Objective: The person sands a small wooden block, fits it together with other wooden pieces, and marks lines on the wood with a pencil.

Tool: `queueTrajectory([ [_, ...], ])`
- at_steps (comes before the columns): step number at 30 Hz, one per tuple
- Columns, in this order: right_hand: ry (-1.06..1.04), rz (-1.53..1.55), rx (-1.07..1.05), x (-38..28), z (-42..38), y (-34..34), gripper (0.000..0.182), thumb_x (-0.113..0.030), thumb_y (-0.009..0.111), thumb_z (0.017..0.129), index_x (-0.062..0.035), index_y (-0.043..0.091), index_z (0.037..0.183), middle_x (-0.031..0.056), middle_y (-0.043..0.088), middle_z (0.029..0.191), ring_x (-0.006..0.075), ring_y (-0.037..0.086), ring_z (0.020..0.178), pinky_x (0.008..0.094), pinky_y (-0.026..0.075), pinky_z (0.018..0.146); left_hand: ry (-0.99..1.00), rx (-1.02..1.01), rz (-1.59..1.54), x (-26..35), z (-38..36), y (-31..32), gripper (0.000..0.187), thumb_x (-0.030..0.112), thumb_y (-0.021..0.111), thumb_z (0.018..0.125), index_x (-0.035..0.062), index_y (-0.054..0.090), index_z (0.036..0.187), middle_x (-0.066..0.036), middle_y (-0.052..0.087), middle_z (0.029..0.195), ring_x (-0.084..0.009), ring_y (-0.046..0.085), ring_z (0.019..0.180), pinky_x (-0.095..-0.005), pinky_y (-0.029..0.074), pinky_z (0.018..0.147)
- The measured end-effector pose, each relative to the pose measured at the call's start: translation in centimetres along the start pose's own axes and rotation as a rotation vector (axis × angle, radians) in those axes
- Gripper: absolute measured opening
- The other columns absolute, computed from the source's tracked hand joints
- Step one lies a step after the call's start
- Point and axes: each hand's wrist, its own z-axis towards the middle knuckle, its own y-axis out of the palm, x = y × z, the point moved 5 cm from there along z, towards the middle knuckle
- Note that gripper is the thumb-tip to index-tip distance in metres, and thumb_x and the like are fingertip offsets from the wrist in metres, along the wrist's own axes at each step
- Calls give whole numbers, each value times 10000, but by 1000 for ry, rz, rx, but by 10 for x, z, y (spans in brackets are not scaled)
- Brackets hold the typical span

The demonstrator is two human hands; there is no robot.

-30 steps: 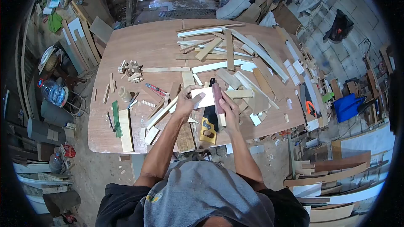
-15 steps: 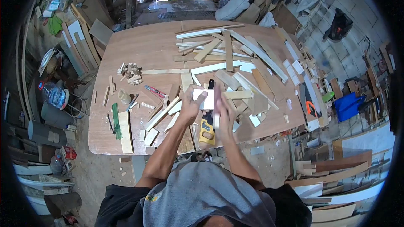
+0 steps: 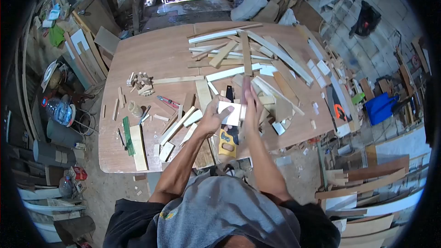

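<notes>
My left hand (image 3: 211,120) is closed on a small white-faced wooden block (image 3: 233,117), its thumb pressed flat on the face. In my right hand (image 3: 252,112) is a long reddish-brown sanding block (image 3: 246,87), upright along the wooden block's right edge. The fingers lie along its right side, and its far end points away from me. Under my hands a handsaw (image 3: 227,143) with a yellow and black handle rests on the table, its blade partly hidden by the wooden block and my left hand.
The brown table (image 3: 151,55) bears a heap of wood strips (image 3: 248,55) at the back right and small offcuts (image 3: 141,84) at the left. A red utility knife (image 3: 168,101), a jar (image 3: 135,109) and a green strip (image 3: 127,135) lie left. Another saw (image 3: 339,112) is at the right edge.
My right hand has slid the sanding block away from me along the wooden block's edge. My left hand still grips the wooden block, now slightly tilted. The view has shifted a little.
</notes>
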Motion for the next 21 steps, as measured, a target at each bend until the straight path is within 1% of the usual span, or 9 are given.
queueTrajectory([
  [1, -56, -12, -65, 14, 27, -8, 579, -288, 623, 963, 70, 512, 1404, 160, 572, 1402, 219, 537, 1251, 309, 366, 1092, -9, -12, 1, -6, -3, 1, 237, 85, 664, 950, 48, 489, 1106, -58, 622, 780, -129, 587, 526, -274, 447, 396],
  [3, 176, 207, -113, 13, 36, -13, 552, -264, 627, 957, 60, 531, 1394, 141, 580, 1391, 199, 549, 1236, 294, 391, 1066, 105, -105, 62, -5, 6, -2, 317, 58, 681, 923, 68, 470, 1159, -44, 599, 796, -122, 594, 580, -261, 450, 416],
  [4, 168, 205, -127, 15, 36, -19, 552, -264, 627, 957, 60, 531, 1394, 141, 580, 1391, 199, 549, 1236, 294, 391, 1066, -81, -150, -31, 8, 0, -7, 450, 16, 712, 874, 85, 435, 1222, -36, 579, 823, -127, 608, 658, -264, 485, 474],
  [7, 124, -64, -412, 29, 8, -26, 532, -237, 629, 951, 55, 542, 1388, 135, 584, 1378, 181, 564, 1208, 281, 417, 1034, 143, 10, 73, 13, 11, -28, 514, -49, 711, 831, 91, 437, 1243, -48, 616, 923, -136, 641, 743, -283, 559, 576],
  [8, 189, 7, -388, 37, 1, -27, 522, -228, 625, 952, 52, 547, 1385, 140, 586, 1374, 181, 565, 1207, 283, 418, 1034, 10, 69, 114, 7, 11, -38, 549, -46, 728, 827, 89, 431, 1268, -72, 636, 937, -158, 650, 703, -302, 572, 525],
  [9, 252, 80, -362, 42, -7, -26, 512, -220, 621, 952, 49, 552, 1382, 145, 587, 1370, 182, 566, 1206, 285, 420, 1035, -58, 167, -46, 8, 9, -39, 512, 25, 764, 842, 87, 448, 1241, -38, 610, 873, -122, 613, 705, -259, 479, 472],
  [15, 72, -59, -263, 50, -44, -5, 514, -203, 606, 966, 51, 524, 1405, 164, 571, 1394, 198, 540, 1253, 304, 381, 1083, -57, 314, -56, 9, 6, -25, 233, 95, 680, 941, 68, 541, 1126, -13, 621, 816, -85, 585, 654, -250, 445, 462],
  [17, -14, -78, -220, 39, -55, -2, 511, -201, 604, 970, 59, 522, 1402, 174, 568, 1399, 203, 527, 1275, 309, 366, 1095, 82, 356, 29, 9, 9, -26, 204, 118, 670, 954, 63, 547, 1106, -5, 614, 800, -75, 565, 607, -249, 426, 454],
  [21, -10, -32, -134, 30, -10, 5, 526, -245, 572, 986, 76, 513, 1399, 176, 559, 1414, 227, 526, 1280, 317, 359, 1101, -6, 205, 48, -9, -4, -11, 180, 99, 663, 954, 51, 553, 1088, -30, 630, 811, -76, 565, 598, -252, 422, 462],
])
